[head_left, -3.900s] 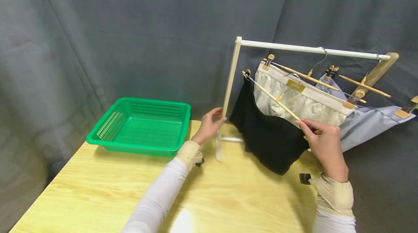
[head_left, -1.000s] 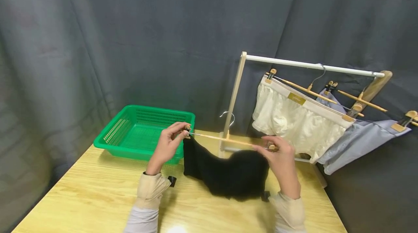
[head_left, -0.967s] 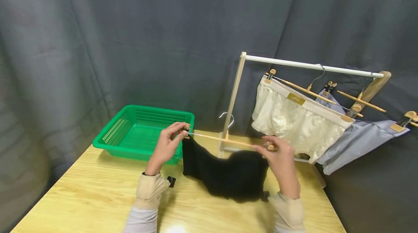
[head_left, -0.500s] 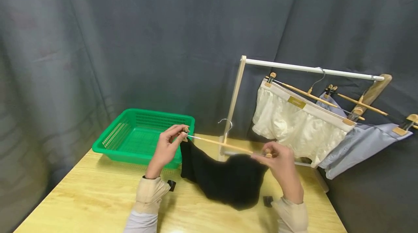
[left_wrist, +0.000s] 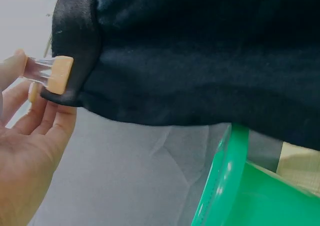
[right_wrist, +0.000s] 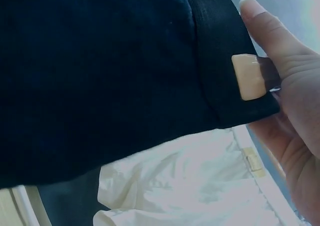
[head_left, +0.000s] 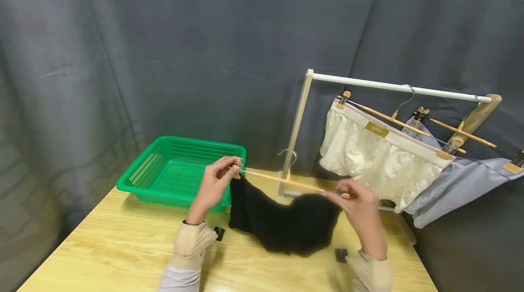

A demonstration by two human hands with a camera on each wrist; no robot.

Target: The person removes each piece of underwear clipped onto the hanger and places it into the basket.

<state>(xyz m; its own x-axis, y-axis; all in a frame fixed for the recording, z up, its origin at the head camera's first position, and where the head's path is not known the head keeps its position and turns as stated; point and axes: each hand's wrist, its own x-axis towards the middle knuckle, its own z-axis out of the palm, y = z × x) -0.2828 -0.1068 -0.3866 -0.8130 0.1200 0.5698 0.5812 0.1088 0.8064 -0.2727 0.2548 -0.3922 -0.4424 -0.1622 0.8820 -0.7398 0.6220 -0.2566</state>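
A wooden clip hanger (head_left: 292,183) with a metal hook is held level above the table, a black garment (head_left: 282,224) hanging beneath it. At its left end my left hand (head_left: 210,187) pinches the clip (left_wrist: 60,75), which still bites the garment's waistband. My right hand (head_left: 362,203) grips the other end, thumb along the rod; the right clip (right_wrist: 248,77) is also on the waistband. The garment sags in the middle, and its lower part covers some of the table.
Left stands a green plastic basket (head_left: 135,196). Behind to the right is a small rack with a white bar (head_left: 368,83), bearing cream shorts (head_left: 376,160) and a light blue garment (head_left: 462,189) on clip hangers. Wooden table (head_left: 114,246); grey curtain behind.
Earlier the right hand alone held the hanger near the rack while the left touched the rack's upright. The hanger is now lower and further left, in both hands. Over the last second little moves.
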